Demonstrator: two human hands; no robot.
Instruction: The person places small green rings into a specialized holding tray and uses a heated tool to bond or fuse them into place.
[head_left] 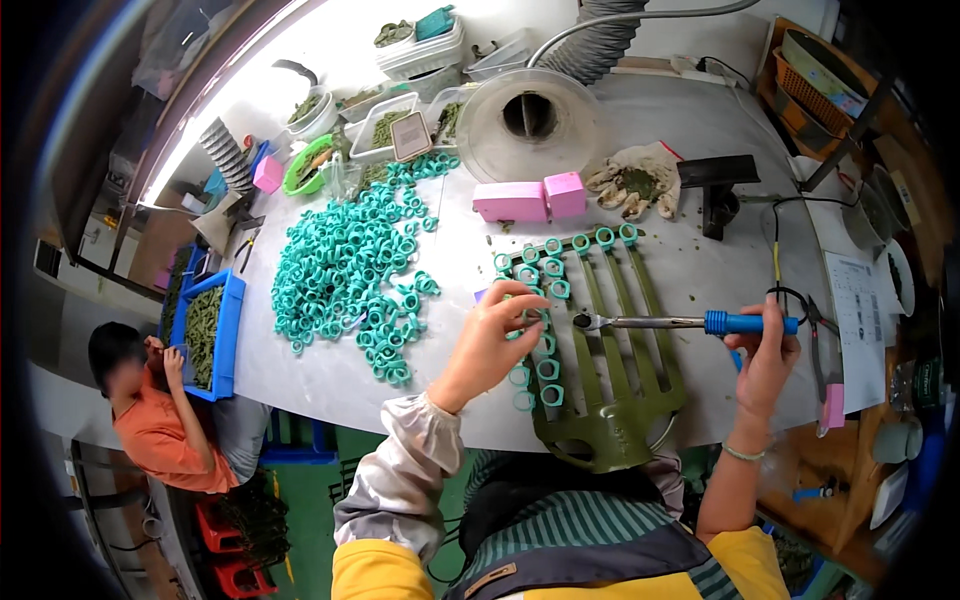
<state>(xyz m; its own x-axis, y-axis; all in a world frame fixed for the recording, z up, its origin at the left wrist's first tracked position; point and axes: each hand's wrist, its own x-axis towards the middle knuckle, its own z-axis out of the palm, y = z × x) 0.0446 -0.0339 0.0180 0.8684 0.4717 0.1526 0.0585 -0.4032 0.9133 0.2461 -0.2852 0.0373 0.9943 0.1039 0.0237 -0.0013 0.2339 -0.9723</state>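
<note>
My left hand is over the left side of a dark green pronged frame, its thumb and fingers bent around a teal ring in the row there. The ring is mostly hidden by the fingers. More teal rings stand along the frame's left bars and top edge. In my right hand is a blue-handled soldering iron, held level and pointing left. Its dark, flattened tip lies over the frame, close to my left fingertips. To the left spreads a big pile of loose teal rings.
Pink blocks, a soiled glove and a black stand lie beyond the frame. A clear round hood sits at the back. Pliers lie at right. A person in orange works at left beside a blue bin.
</note>
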